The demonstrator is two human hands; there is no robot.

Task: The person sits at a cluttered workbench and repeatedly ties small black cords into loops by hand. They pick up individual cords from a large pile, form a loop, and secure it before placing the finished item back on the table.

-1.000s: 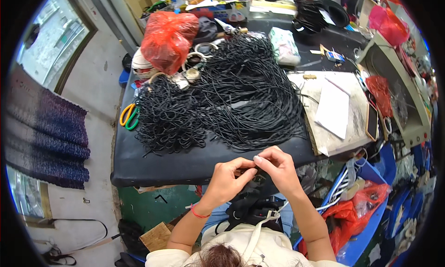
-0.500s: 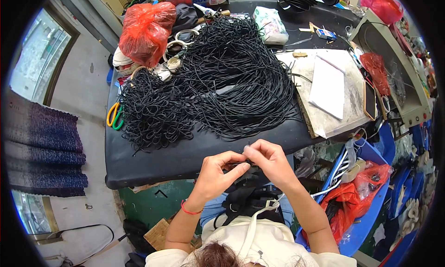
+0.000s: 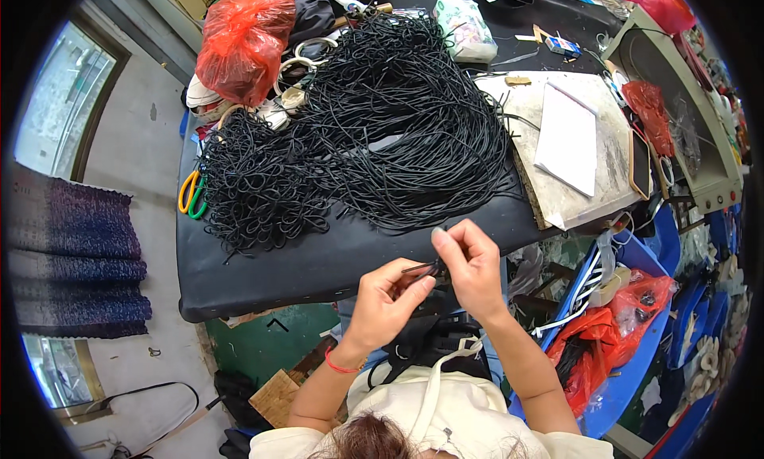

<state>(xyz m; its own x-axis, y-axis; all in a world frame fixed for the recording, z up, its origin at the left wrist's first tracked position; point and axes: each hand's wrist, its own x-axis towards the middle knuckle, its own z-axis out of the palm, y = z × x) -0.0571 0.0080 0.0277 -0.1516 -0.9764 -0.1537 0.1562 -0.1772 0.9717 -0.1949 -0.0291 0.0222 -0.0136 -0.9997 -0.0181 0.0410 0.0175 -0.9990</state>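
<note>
My left hand [image 3: 384, 306] pinches a short piece of black cord [image 3: 423, 269] between thumb and fingers, just off the table's front edge. Close beside it, my right hand [image 3: 476, 274] has its thumb and fingertips pressed together at the other end of the cord; its exact grip is partly hidden. Beyond my hands lies a big heap of long, thin black cords [image 3: 430, 184]. To its left sits a smaller pile of black cords tied into loops [image 3: 259, 192].
Scissors [image 3: 191, 195] with orange and green handles lie at the table's left edge. A red plastic bag [image 3: 245, 49] stands behind the looped pile. At right are a worn board [image 3: 609, 172] with white paper [image 3: 567, 140], a phone [image 3: 639, 164] and a blue bin [image 3: 629, 355].
My right hand has moved slightly up and right, away from the left. More of the black cord now shows between them. The view has shifted a little.
</note>
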